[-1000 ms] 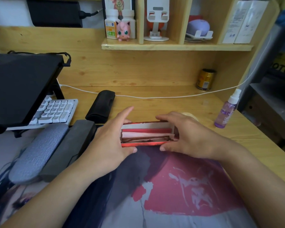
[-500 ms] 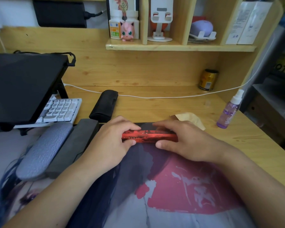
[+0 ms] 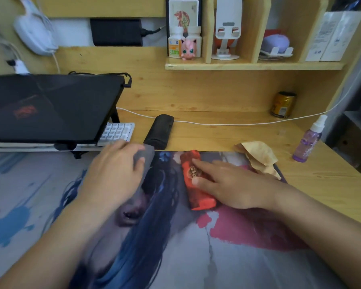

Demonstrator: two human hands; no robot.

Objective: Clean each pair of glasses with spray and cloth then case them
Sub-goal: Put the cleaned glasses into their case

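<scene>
A closed red glasses case [image 3: 197, 190] lies on the printed desk mat [image 3: 196, 257], its long side pointing away from me. My right hand [image 3: 231, 184] rests on it with straight fingers, thumb against its top. Over to the left, my left hand [image 3: 115, 172] is blurred and grips the end of a dark grey case [image 3: 147, 158]. A black case [image 3: 159, 131] lies on the wood beyond it. The crumpled yellow cloth [image 3: 258, 156] sits at the mat's far right corner. Near the desk's right edge stands the purple spray bottle [image 3: 307, 141].
A black laptop [image 3: 50, 107] on a stand fills the left, with a white keyboard [image 3: 117, 131] under it. A white cable [image 3: 227, 123] crosses the desk's back. A gold can [image 3: 282, 104] stands by the rear wall, below a shelf [image 3: 254, 65] of small items.
The red case was shut between both hands, then turned end-on on the mat. My left hand let go of it and moved left onto the dark grey case.
</scene>
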